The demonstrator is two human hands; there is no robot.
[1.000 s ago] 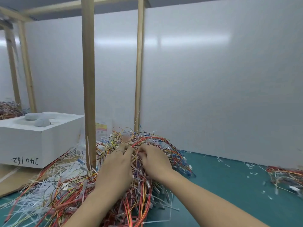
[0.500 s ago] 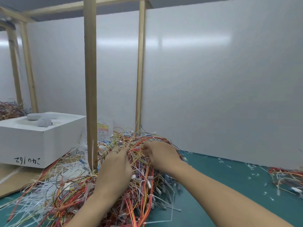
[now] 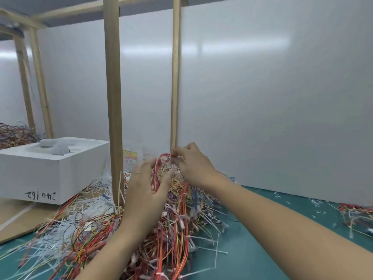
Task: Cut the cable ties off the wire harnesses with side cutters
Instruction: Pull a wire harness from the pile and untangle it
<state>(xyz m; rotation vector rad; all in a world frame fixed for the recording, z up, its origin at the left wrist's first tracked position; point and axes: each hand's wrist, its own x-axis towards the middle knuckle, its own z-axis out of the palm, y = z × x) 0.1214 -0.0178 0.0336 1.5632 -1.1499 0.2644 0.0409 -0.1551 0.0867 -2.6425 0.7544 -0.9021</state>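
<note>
Wire harness (image 3: pixel 155 174) held above the tangled pile (image 3: pixel 177 229) at frame centre, on the green surface (image 3: pixel 262 229). Left hand (image 3: pixel 144 195) grips its red strands; right hand (image 3: pixel 195 168) pinches the loop top. Likely light, limp and snag-prone, so hold beside a tie. Wooden post (image 3: pixel 114 118) and white box (image 3: pixel 50 174) crowd the left. Side cutters not seen.

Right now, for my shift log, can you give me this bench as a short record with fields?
Left hand: holds a red wire loop raised above the wire pile
Right hand: pinches the top of the same loop
Side cutters: not in view
Cut ties: white heap left of the pile
Surface: green mat
Box: white box at far left, behind a wooden post
Other wires: smaller pile at the right edge
</note>
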